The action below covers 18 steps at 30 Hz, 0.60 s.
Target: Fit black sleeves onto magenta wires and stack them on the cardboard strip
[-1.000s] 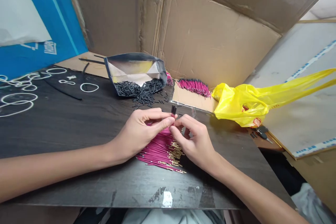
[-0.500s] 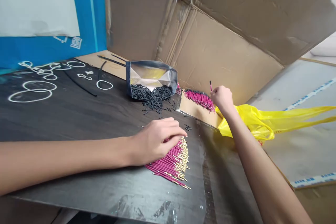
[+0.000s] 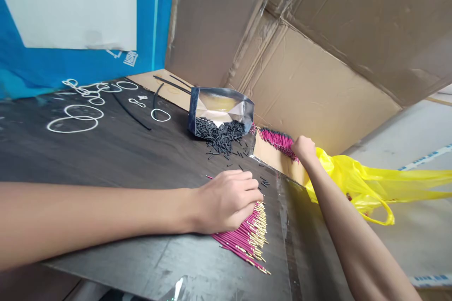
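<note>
My left hand [image 3: 228,201] rests over a fan of magenta wires with gold tips [image 3: 243,240] on the dark table. Its fingers are curled, and one wire end pokes out behind the knuckles; what the fingertips grip is hidden. My right hand [image 3: 304,150] is closed at the right end of a row of magenta pieces with black ends [image 3: 277,140], which lies on a cardboard strip [image 3: 271,156]. Whatever sits between its fingers cannot be made out. Small black tubes [image 3: 222,138] spill from an opened pouch [image 3: 221,99] further back.
A yellow plastic bag [image 3: 348,181] lies beside my right forearm. White elastic loops [image 3: 83,117] and black strips [image 3: 132,113] are on the left of the table [image 3: 151,160]. Cardboard panels [image 3: 318,66] and a blue sheet [image 3: 151,19] stand behind.
My right hand has lowered to the row's end, and the black-tipped piece that stuck up from it no longer shows. My left hand's fingers have curled more. The view has shifted.
</note>
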Each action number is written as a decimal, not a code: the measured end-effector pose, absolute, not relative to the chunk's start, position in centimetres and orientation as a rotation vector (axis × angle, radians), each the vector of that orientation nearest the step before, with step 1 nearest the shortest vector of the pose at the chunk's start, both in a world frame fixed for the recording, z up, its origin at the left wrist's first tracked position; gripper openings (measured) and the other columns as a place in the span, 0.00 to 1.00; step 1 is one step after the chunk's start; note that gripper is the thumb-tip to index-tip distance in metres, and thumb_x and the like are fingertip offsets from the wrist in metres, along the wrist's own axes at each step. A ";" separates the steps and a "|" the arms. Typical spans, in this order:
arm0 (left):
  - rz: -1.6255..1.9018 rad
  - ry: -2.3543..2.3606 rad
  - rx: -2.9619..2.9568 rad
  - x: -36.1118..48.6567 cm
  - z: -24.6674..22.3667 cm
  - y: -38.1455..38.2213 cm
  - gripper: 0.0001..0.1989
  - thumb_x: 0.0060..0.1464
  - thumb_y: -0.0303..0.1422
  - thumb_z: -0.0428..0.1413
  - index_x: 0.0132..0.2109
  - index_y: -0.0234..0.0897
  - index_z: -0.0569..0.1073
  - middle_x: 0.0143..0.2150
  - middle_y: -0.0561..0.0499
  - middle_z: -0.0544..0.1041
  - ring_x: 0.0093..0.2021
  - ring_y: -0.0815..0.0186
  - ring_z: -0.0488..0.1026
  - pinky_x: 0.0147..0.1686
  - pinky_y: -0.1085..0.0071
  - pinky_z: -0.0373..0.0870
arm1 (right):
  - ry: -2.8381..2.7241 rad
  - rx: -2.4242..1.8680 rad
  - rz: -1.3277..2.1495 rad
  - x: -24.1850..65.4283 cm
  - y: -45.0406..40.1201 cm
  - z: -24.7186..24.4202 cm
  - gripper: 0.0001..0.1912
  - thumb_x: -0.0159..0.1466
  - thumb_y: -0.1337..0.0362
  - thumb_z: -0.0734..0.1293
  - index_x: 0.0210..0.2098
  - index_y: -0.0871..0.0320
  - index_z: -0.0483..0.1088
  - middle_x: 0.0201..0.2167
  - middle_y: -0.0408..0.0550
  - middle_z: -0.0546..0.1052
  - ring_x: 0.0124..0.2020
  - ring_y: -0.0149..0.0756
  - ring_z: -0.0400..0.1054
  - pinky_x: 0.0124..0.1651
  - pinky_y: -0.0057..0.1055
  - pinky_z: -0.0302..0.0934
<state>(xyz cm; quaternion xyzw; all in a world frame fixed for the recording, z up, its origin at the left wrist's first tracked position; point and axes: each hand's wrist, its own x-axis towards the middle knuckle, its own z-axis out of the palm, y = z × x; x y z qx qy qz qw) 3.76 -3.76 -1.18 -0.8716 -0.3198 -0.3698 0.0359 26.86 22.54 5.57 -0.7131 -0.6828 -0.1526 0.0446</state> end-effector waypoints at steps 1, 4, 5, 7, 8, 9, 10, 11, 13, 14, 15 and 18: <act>-1.130 -0.990 -2.676 3.7 -1.1 -3.7 0.10 0.63 0.26 0.51 0.43 0.33 0.78 0.34 0.48 0.74 0.36 0.62 0.66 0.39 0.64 0.66 | -2.094 -2.153 -0.471 26.7 22.2 5.8 0.15 0.69 0.60 0.66 0.47 0.66 0.75 0.45 0.59 0.78 0.47 0.43 0.74 0.50 0.41 0.68; -1.093 -1.068 -2.684 3.6 -0.8 -3.5 0.11 0.62 0.26 0.51 0.44 0.33 0.78 0.34 0.48 0.74 0.38 0.62 0.66 0.41 0.64 0.65 | -2.128 -2.047 -0.481 26.5 20.5 6.9 0.13 0.67 0.65 0.63 0.43 0.65 0.78 0.43 0.66 0.79 0.48 0.50 0.74 0.48 0.39 0.65; -1.074 -1.123 -2.680 3.6 -0.6 -3.5 0.11 0.62 0.26 0.50 0.44 0.34 0.78 0.35 0.47 0.74 0.39 0.61 0.66 0.42 0.63 0.64 | -2.150 -2.001 -0.477 26.5 19.6 7.3 0.14 0.66 0.66 0.62 0.42 0.64 0.79 0.42 0.67 0.79 0.48 0.51 0.75 0.47 0.38 0.64; -1.022 -1.272 -2.656 3.5 -0.4 -3.3 0.12 0.62 0.28 0.51 0.45 0.34 0.79 0.38 0.46 0.74 0.41 0.60 0.67 0.43 0.62 0.64 | -2.225 -1.888 -0.439 26.7 17.3 7.5 0.15 0.66 0.67 0.61 0.40 0.62 0.79 0.39 0.64 0.80 0.46 0.51 0.75 0.46 0.37 0.63; -0.988 -1.355 -2.637 3.5 -0.3 -3.2 0.12 0.62 0.30 0.51 0.45 0.34 0.79 0.39 0.45 0.74 0.43 0.58 0.67 0.45 0.61 0.63 | -2.281 -1.820 -0.399 26.8 15.8 7.3 0.15 0.66 0.66 0.60 0.39 0.60 0.79 0.38 0.61 0.80 0.45 0.50 0.75 0.46 0.36 0.63; -0.944 -1.428 -2.626 3.4 -0.2 -3.1 0.13 0.62 0.33 0.52 0.45 0.33 0.79 0.41 0.44 0.74 0.44 0.57 0.67 0.46 0.60 0.63 | -2.344 -1.747 -0.347 27.0 14.3 7.0 0.15 0.67 0.66 0.60 0.39 0.59 0.79 0.37 0.58 0.81 0.43 0.47 0.76 0.45 0.35 0.64; -0.892 -1.487 -2.624 3.4 -0.1 -3.0 0.14 0.63 0.36 0.52 0.45 0.33 0.80 0.42 0.43 0.74 0.45 0.56 0.67 0.46 0.59 0.62 | -2.408 -1.668 -0.286 27.3 12.8 6.4 0.14 0.67 0.65 0.61 0.39 0.58 0.79 0.38 0.54 0.81 0.42 0.44 0.76 0.44 0.33 0.64; -0.841 -1.529 -2.628 3.4 0.0 -2.9 0.16 0.63 0.39 0.52 0.44 0.33 0.80 0.43 0.43 0.74 0.46 0.55 0.66 0.47 0.58 0.62 | -2.465 -1.588 -0.220 27.6 11.3 5.7 0.13 0.67 0.64 0.62 0.41 0.56 0.79 0.40 0.51 0.81 0.42 0.41 0.75 0.44 0.31 0.64; -0.769 -1.563 -2.656 3.4 0.1 -2.9 0.18 0.63 0.42 0.52 0.44 0.34 0.81 0.43 0.43 0.75 0.46 0.55 0.66 0.48 0.58 0.61 | -2.522 -1.458 -0.122 28.2 8.7 4.0 0.14 0.70 0.62 0.61 0.48 0.55 0.76 0.46 0.50 0.79 0.45 0.39 0.75 0.47 0.31 0.65; -0.753 -1.567 -2.675 3.4 0.2 -2.8 0.18 0.63 0.43 0.52 0.44 0.35 0.81 0.42 0.44 0.75 0.47 0.55 0.66 0.48 0.58 0.60 | -2.532 -1.383 -0.080 28.4 7.8 3.2 0.15 0.71 0.62 0.60 0.51 0.56 0.75 0.49 0.52 0.78 0.46 0.39 0.74 0.49 0.32 0.65; -0.752 -1.567 -2.694 3.4 0.3 -2.8 0.17 0.63 0.42 0.53 0.44 0.36 0.81 0.42 0.44 0.75 0.46 0.56 0.67 0.48 0.58 0.60 | -2.530 -1.295 -0.035 28.7 7.1 2.5 0.15 0.71 0.62 0.60 0.51 0.57 0.74 0.50 0.54 0.77 0.47 0.41 0.73 0.50 0.34 0.65; -0.763 -1.565 -2.738 3.5 0.6 -2.8 0.15 0.62 0.41 0.54 0.44 0.37 0.81 0.41 0.46 0.76 0.45 0.57 0.67 0.48 0.60 0.60 | -2.540 -1.108 0.099 28.9 6.2 1.3 0.14 0.72 0.61 0.61 0.51 0.57 0.74 0.49 0.54 0.76 0.47 0.41 0.73 0.52 0.37 0.65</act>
